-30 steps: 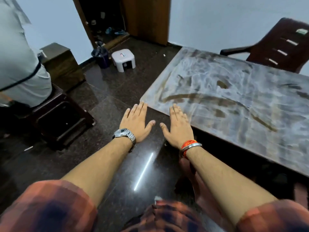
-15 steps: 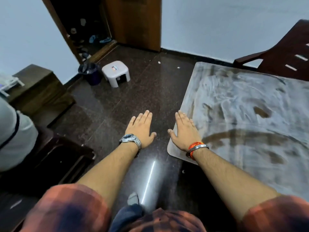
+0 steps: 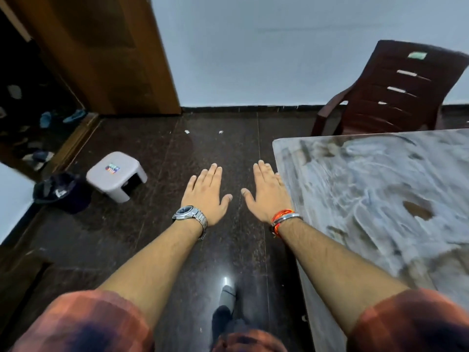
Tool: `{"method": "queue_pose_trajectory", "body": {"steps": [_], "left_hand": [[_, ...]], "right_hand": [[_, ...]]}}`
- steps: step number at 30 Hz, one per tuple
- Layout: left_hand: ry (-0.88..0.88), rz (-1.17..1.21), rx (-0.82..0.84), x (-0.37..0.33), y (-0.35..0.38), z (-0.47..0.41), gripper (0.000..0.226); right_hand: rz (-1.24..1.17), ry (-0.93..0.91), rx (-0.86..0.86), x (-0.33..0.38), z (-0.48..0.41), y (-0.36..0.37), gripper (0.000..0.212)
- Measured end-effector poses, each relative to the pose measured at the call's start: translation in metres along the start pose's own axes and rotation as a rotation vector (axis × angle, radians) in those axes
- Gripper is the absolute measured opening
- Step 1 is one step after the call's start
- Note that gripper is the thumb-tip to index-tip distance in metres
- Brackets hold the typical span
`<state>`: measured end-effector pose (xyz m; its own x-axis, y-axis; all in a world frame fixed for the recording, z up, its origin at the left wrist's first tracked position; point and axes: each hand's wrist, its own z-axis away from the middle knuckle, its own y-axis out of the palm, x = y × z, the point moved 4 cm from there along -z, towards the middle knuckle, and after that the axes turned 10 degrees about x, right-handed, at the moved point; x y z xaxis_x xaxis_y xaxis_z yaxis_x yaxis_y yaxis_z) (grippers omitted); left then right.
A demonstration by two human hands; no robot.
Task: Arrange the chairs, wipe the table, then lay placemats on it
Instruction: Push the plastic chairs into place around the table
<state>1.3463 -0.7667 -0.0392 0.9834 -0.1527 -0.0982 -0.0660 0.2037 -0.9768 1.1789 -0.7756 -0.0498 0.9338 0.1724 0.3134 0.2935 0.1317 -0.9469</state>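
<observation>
Desk: the desk (image 3: pixel 380 199) fills the right side, its top smeared all over with whitish streaks and a few bare brown patches.
Chair: a dark brown slatted chair (image 3: pixel 396 92) stands at the desk's far edge, near the wall.
Left hand: the left hand (image 3: pixel 206 196) is flat, palm down over the floor, fingers straight and close together, holding nothing.
Right hand: the right hand (image 3: pixel 266 193) is likewise flat and empty, just beside the desk's near corner.
Floor: a white stool (image 3: pixel 115 175) sits beside a dark bin (image 3: pixel 62 191).

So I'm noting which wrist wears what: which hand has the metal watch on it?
The left hand: a silver metal watch sits on its wrist. The right hand wears an orange thread and a plain metal bangle instead.
</observation>
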Motion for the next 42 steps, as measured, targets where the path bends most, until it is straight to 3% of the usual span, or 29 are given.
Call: {"method": "queue_pose_trajectory", "body": {"steps": [10, 20, 29, 42], "left_hand": [[0.259, -0.074, 0.038, 0.024, -0.073, -0.257, 0.080], [0.578, -0.140, 0.100, -0.023, -0.114, -0.562, 0.092], [0.947, -0.247, 0.052, -0.187, -0.185, -0.773, 0.098], [1.254, -0.360, 0.058, -0.451, -0.206, -0.993, 0.104]], "right_hand": [[-0.025, 0.224, -0.051, -0.039, -0.215, -0.046, 0.074], [0.003, 0.572, -0.151, -0.158, -0.421, -0.096, 0.075], [-0.038, 0.908, -0.322, -0.299, -0.544, -0.192, 0.076], [-0.270, 1.253, -0.489, -0.560, -0.654, -0.284, 0.079]]}}
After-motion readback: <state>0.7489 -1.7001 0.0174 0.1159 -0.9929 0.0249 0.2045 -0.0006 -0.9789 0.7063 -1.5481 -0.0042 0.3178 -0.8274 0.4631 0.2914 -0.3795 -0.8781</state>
